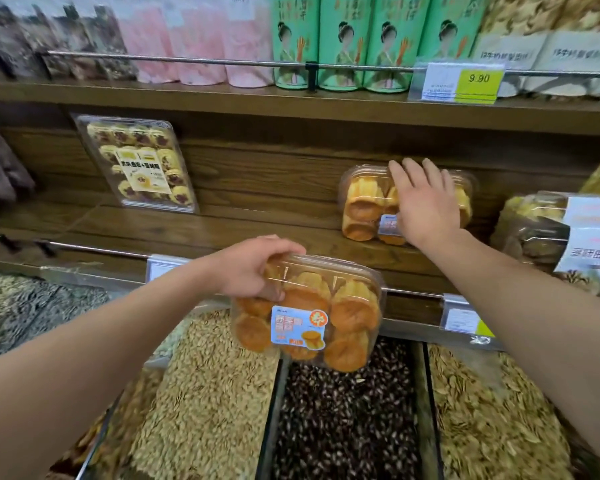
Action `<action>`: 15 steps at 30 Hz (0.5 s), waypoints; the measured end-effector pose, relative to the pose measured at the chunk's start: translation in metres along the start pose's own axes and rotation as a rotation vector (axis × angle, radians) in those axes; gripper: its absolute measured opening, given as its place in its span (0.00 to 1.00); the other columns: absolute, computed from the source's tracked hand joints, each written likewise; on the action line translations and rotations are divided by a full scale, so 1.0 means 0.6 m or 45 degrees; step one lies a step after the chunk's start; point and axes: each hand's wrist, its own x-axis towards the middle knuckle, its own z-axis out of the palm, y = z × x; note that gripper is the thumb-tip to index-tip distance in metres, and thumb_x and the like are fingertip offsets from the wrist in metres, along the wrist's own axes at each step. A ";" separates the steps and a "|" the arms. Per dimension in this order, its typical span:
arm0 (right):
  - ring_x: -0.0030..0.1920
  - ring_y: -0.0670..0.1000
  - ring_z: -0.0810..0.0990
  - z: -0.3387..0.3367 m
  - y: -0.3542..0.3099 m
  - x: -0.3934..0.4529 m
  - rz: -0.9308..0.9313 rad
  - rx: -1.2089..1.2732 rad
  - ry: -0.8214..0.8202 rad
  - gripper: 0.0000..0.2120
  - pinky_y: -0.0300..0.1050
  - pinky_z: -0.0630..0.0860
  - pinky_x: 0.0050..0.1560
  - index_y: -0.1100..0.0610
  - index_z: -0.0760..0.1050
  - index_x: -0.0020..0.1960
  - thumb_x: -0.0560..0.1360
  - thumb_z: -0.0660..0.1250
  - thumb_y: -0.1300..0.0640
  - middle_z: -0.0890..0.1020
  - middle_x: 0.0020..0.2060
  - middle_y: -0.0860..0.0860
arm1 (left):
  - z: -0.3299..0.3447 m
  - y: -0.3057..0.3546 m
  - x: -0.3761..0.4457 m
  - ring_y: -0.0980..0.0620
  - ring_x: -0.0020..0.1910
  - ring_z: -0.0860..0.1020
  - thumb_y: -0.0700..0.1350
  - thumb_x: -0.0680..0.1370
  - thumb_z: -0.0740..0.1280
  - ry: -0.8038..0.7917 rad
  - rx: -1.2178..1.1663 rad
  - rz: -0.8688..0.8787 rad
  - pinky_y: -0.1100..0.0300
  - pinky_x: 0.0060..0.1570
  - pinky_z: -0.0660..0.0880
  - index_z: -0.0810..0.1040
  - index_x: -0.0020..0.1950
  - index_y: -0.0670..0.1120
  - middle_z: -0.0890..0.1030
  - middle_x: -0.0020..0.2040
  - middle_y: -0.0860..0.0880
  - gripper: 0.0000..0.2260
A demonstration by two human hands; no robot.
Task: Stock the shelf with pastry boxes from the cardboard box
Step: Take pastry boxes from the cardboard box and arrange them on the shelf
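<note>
A shop display of dark brown wood. An upper shelf board [222, 98] runs across the top, fronted by a thin metal rail [187, 59] with a yellow price tag [478, 83] clipped to it. Behind the rail stand green tubes [343, 39], pink bags [201, 39] and dark bags [49, 39]. Below is a wood-plank back wall [274, 174]. At the bottom, open bins [418, 375] hold what look like pale seeds [205, 393] and dark seeds [347, 427]. Lighting is even.
</note>
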 end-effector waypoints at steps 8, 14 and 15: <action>0.79 0.59 0.52 -0.030 0.003 -0.025 0.012 0.028 -0.004 0.47 0.57 0.52 0.77 0.49 0.51 0.80 0.71 0.77 0.52 0.58 0.78 0.53 | 0.001 0.013 -0.021 0.54 0.59 0.72 0.43 0.69 0.78 0.033 0.125 0.043 0.59 0.62 0.69 0.69 0.72 0.52 0.73 0.58 0.52 0.34; 0.76 0.60 0.58 -0.057 0.032 -0.082 -0.009 0.015 0.048 0.45 0.57 0.56 0.76 0.51 0.55 0.79 0.70 0.77 0.51 0.63 0.76 0.54 | -0.028 0.051 -0.044 0.53 0.58 0.73 0.44 0.68 0.78 0.140 0.176 0.110 0.53 0.63 0.71 0.69 0.71 0.54 0.73 0.59 0.53 0.34; 0.76 0.60 0.59 -0.064 0.037 -0.092 -0.014 0.025 0.059 0.45 0.57 0.57 0.75 0.52 0.56 0.78 0.69 0.78 0.50 0.64 0.75 0.54 | -0.038 0.060 -0.047 0.53 0.58 0.74 0.44 0.67 0.78 0.168 0.188 0.123 0.53 0.62 0.71 0.69 0.71 0.53 0.73 0.59 0.53 0.34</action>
